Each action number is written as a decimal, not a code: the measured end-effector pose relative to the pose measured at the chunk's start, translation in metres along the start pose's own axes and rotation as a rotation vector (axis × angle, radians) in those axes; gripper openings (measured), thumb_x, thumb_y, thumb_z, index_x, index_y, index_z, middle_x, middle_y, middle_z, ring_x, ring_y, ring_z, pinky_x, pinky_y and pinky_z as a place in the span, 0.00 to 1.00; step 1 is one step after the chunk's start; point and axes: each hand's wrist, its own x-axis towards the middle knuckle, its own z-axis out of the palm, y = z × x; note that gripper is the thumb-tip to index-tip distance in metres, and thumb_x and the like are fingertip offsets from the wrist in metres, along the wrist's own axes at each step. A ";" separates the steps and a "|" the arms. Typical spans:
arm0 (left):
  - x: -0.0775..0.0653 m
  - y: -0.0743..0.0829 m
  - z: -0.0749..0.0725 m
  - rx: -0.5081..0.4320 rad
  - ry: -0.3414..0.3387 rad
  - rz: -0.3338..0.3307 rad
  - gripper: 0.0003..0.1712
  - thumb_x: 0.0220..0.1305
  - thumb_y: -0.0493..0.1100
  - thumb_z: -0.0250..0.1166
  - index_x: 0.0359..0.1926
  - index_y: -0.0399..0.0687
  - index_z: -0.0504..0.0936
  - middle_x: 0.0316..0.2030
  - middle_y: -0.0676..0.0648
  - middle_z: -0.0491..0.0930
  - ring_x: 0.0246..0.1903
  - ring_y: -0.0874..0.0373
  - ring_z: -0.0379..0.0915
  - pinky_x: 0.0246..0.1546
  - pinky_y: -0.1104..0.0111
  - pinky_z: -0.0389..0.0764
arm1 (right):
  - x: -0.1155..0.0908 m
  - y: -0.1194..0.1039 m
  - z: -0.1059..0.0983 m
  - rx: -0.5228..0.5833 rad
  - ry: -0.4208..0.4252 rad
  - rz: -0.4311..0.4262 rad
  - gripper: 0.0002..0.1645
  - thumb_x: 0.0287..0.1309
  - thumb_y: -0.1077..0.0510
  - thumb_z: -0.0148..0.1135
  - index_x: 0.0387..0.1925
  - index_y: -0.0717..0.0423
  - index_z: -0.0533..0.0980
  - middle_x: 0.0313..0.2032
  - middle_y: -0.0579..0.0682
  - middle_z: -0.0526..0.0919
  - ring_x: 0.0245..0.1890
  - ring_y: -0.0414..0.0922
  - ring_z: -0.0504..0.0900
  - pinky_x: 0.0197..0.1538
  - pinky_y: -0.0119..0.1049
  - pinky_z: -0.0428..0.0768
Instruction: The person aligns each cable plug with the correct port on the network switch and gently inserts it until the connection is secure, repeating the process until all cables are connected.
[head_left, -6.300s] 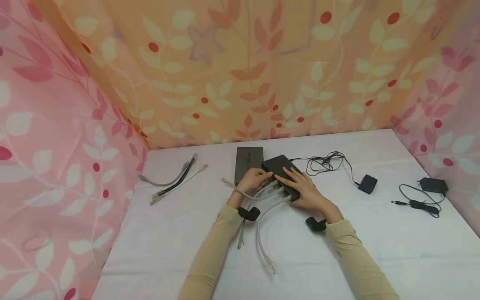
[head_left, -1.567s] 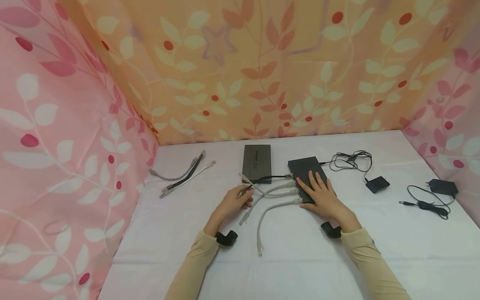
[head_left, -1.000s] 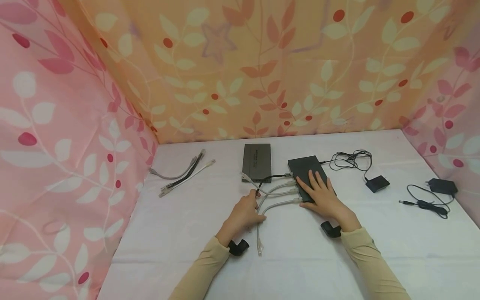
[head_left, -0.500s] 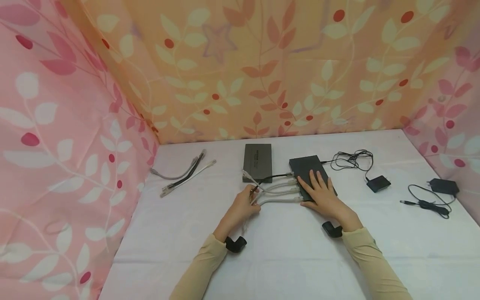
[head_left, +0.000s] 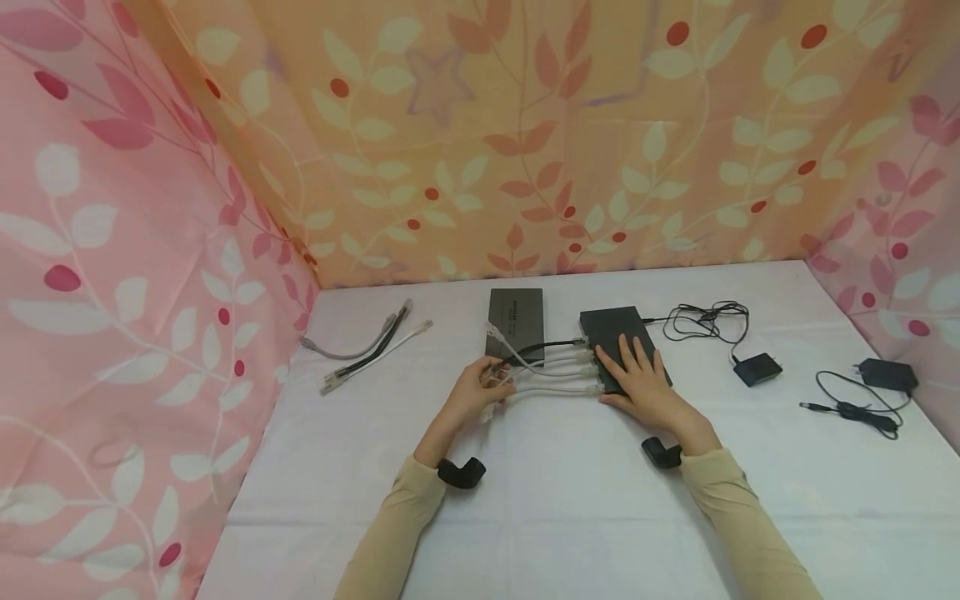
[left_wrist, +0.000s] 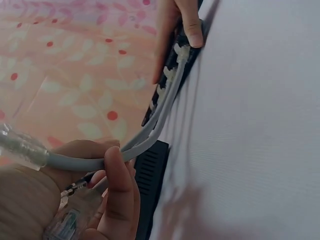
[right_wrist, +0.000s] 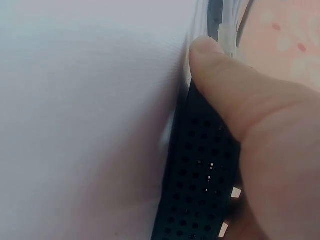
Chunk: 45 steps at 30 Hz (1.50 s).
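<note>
My left hand (head_left: 467, 393) pinches a bundle of network cables (head_left: 557, 390) near their loose ends. In the left wrist view the thumb and fingers (left_wrist: 119, 192) curl round several grey cables (left_wrist: 167, 107) and a black one, clear plugs sticking out. The other ends sit in the ports of a black network switch (head_left: 609, 323). My right hand (head_left: 651, 398) rests on top of that switch with fingers spread, its thumb (right_wrist: 212, 65) at the cable-side corner in the right wrist view. One grey cable's loose plug (head_left: 492, 330) points up over a grey network switch (head_left: 515, 321).
Several loose network cables (head_left: 375, 350) lie at the left. A thin black lead (head_left: 701, 318) runs from the black switch to a power adapter (head_left: 757, 369). Another adapter (head_left: 887, 374) with a bundled cord lies at the right edge. Patterned curtains (head_left: 480, 167) surround the table.
The black switch has moved right, away from the grey one, under my right hand. My left hand has left its ports, gathered the cables' loose ends and drawn them together away from me.
</note>
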 end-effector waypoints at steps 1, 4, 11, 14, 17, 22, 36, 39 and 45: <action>-0.001 0.005 -0.001 -0.012 -0.010 0.003 0.26 0.57 0.35 0.65 0.55 0.30 0.69 0.48 0.33 0.75 0.37 0.44 0.78 0.36 0.58 0.80 | 0.001 0.001 0.000 0.002 -0.001 -0.001 0.49 0.56 0.42 0.60 0.71 0.51 0.49 0.69 0.71 0.38 0.68 0.70 0.34 0.60 0.71 0.37; -0.003 0.015 -0.002 -0.058 -0.033 -0.002 0.25 0.58 0.33 0.64 0.55 0.27 0.68 0.49 0.30 0.73 0.35 0.45 0.78 0.39 0.52 0.79 | 0.002 0.002 -0.002 0.025 -0.013 0.002 0.49 0.56 0.43 0.60 0.72 0.51 0.48 0.69 0.70 0.37 0.68 0.69 0.33 0.60 0.71 0.36; 0.012 0.009 -0.001 -0.128 0.034 0.002 0.24 0.57 0.35 0.65 0.53 0.31 0.70 0.52 0.35 0.73 0.36 0.60 0.77 0.40 0.57 0.80 | 0.007 0.008 -0.005 0.075 -0.021 0.018 0.49 0.58 0.43 0.59 0.72 0.48 0.45 0.70 0.68 0.35 0.68 0.67 0.30 0.61 0.70 0.34; 0.016 0.008 -0.004 -0.122 0.081 -0.032 0.28 0.57 0.39 0.66 0.58 0.36 0.69 0.51 0.38 0.75 0.39 0.58 0.77 0.42 0.62 0.80 | 0.012 0.009 -0.005 0.065 -0.015 0.022 0.48 0.58 0.43 0.59 0.72 0.49 0.45 0.70 0.69 0.35 0.68 0.67 0.31 0.61 0.70 0.35; 0.021 0.006 -0.006 -0.140 0.097 -0.071 0.32 0.58 0.41 0.66 0.62 0.40 0.66 0.51 0.39 0.77 0.41 0.57 0.78 0.43 0.64 0.79 | 0.016 0.009 -0.004 0.049 -0.009 0.026 0.48 0.58 0.43 0.59 0.72 0.50 0.46 0.69 0.70 0.36 0.68 0.68 0.32 0.61 0.70 0.35; 0.024 0.002 -0.009 -0.236 0.073 -0.085 0.31 0.59 0.39 0.64 0.62 0.39 0.66 0.58 0.39 0.71 0.45 0.54 0.77 0.46 0.63 0.78 | 0.019 0.010 -0.001 0.033 -0.005 0.029 0.47 0.58 0.43 0.59 0.72 0.50 0.48 0.70 0.69 0.37 0.68 0.68 0.32 0.61 0.70 0.35; 0.037 0.001 -0.015 -0.376 0.128 -0.070 0.31 0.65 0.41 0.58 0.64 0.31 0.61 0.50 0.33 0.76 0.38 0.60 0.81 0.43 0.68 0.79 | 0.039 0.022 -0.004 -0.006 -0.020 0.029 0.47 0.59 0.39 0.56 0.72 0.46 0.46 0.71 0.63 0.37 0.70 0.62 0.32 0.63 0.66 0.35; 0.039 0.002 -0.015 -0.466 0.114 -0.061 0.30 0.68 0.41 0.54 0.65 0.29 0.58 0.53 0.30 0.73 0.40 0.59 0.80 0.43 0.72 0.78 | 0.044 0.024 -0.005 -0.013 -0.025 0.028 0.47 0.59 0.39 0.56 0.72 0.46 0.46 0.71 0.63 0.37 0.70 0.62 0.33 0.64 0.66 0.35; 0.042 0.003 -0.015 -0.582 0.098 -0.032 0.24 0.72 0.40 0.47 0.60 0.24 0.64 0.53 0.25 0.70 0.40 0.59 0.79 0.45 0.71 0.77 | 0.050 0.028 -0.007 -0.014 -0.045 0.029 0.47 0.59 0.39 0.56 0.72 0.47 0.46 0.71 0.62 0.36 0.70 0.62 0.32 0.64 0.66 0.33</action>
